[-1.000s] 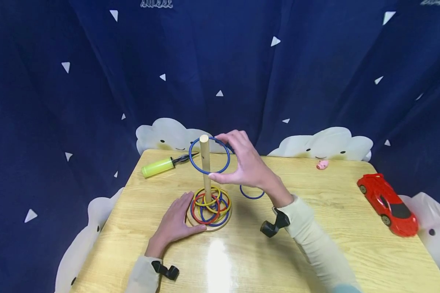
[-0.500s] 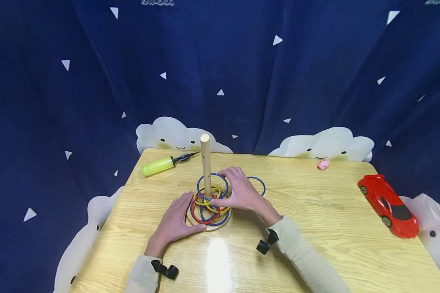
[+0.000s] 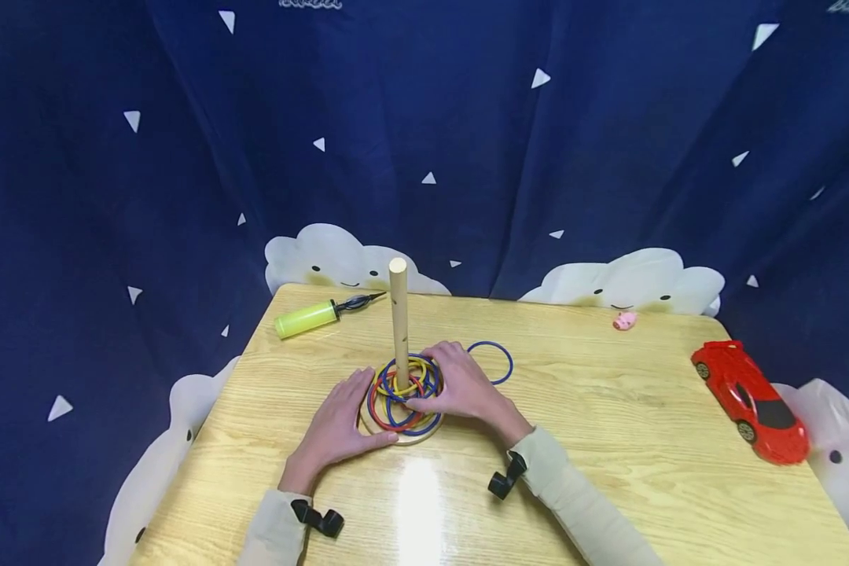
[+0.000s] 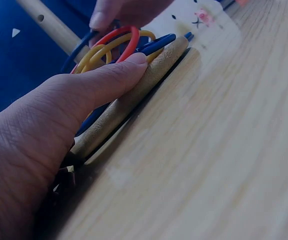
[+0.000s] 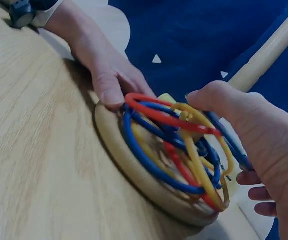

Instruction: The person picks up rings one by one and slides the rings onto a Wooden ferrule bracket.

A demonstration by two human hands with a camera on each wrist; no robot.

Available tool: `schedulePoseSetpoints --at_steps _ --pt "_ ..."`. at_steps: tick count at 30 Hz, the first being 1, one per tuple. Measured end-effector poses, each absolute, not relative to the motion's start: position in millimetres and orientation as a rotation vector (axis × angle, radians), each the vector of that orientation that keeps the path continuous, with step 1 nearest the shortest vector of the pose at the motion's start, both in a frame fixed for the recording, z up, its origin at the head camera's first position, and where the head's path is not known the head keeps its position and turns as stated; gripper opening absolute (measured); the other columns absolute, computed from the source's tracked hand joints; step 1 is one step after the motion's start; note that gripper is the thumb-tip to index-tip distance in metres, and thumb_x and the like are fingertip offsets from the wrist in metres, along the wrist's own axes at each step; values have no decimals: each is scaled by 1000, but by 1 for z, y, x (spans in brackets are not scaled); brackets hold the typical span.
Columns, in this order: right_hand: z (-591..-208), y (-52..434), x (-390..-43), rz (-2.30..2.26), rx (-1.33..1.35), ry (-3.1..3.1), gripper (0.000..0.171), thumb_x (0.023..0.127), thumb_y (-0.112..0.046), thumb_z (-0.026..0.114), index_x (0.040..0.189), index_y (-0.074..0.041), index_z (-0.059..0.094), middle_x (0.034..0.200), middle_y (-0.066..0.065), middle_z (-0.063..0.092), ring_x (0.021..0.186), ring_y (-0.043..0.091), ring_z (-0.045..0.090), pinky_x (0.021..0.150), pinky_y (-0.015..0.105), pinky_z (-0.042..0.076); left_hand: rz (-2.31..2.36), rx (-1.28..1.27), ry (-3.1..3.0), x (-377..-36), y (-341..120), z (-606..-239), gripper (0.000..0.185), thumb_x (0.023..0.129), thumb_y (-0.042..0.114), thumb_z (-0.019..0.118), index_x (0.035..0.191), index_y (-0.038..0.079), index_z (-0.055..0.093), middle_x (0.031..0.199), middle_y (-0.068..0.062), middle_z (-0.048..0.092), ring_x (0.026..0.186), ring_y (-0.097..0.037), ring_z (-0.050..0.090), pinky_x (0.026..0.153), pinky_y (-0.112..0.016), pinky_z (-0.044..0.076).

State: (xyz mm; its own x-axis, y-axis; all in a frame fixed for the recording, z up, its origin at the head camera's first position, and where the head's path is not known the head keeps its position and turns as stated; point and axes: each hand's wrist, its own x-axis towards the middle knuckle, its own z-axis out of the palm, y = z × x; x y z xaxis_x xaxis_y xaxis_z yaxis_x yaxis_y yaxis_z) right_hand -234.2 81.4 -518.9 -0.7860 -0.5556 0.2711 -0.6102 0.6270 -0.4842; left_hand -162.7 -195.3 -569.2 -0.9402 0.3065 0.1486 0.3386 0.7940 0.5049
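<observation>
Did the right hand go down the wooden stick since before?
Yes. The right hand went from the wooden stick's top down to the rings at its base.

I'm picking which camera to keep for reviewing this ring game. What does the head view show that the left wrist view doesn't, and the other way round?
Only the head view shows the whole peg, the loose blue ring lying on the table, the green pump, the red car and the small pink toy. Only the left wrist view shows the left hand thumb pressed against the edge of the wooden base. Both show the stacked rings and the right hand touching them.
</observation>
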Motion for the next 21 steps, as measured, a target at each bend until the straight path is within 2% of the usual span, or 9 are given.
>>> schedulePoseSetpoints --at_steps 5,13,17,21 --pt "-522 88 -231 921 1008 -2738 95 73 -71 81 141 -7 61 132 5 61 123 24 52 106 46 46 -851 -521 -2919 -163 -195 -569 127 73 85 71 167 11 26 169 -11 33 157 -31 28 129 -51 21" --pt "-524 115 -224 998 889 -2676 85 80 -62 82 140 -6 61 117 13 56 104 20 47 90 40 45 -847 -511 -2932 -165 -195 -570 129 72 88 69 167 13 25 171 -8 30 158 -28 25 130 -49 19" --pt "-529 135 -230 970 764 -2612 81 79 -54 85 138 -4 61 125 15 58 114 28 50 96 47 48 -829 -520 -2934 -165 -196 -572 129 72 88 69 167 13 25 171 -8 30 158 -28 25 130 -49 20" --pt "-539 156 -240 927 630 -2600 88 76 -53 88 141 -2 58 135 16 55 126 36 47 103 53 45 -832 -528 -2931 -165 -197 -572 129 72 88 68 167 12 26 171 -8 30 158 -28 25 130 -50 20"
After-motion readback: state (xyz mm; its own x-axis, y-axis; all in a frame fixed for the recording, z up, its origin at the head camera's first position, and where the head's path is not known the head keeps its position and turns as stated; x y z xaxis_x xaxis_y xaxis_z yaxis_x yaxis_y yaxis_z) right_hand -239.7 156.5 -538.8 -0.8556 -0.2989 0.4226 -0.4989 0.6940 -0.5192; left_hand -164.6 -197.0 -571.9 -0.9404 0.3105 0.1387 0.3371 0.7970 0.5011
